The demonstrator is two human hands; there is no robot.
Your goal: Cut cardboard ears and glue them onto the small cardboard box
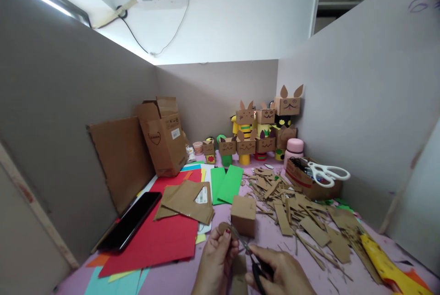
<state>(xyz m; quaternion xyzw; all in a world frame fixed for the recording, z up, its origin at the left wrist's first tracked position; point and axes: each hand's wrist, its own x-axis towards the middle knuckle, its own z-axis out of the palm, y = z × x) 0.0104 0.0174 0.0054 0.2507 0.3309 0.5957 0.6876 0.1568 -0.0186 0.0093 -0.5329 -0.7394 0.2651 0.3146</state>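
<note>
Between the thumb and fingers of my left hand (220, 251) is a small piece of brown cardboard (224, 227) with a rounded edge. My right hand (280, 270) grips black-handled scissors (256, 270), whose blades point up and left and reach the cardboard piece. Just beyond my hands stands a small cardboard box (244, 215). Below the scissors, partly hidden between my hands, a cardboard strip (239, 274) lies on the table.
Cardboard scraps (285, 203) litter the right side. White scissors (328, 173) lie on an open box (309, 187). At left are a phone (132, 219), red paper (154, 244), brown envelopes (189, 203) and a tall carton (165, 141). Cardboard animal figures (245, 146) stand behind.
</note>
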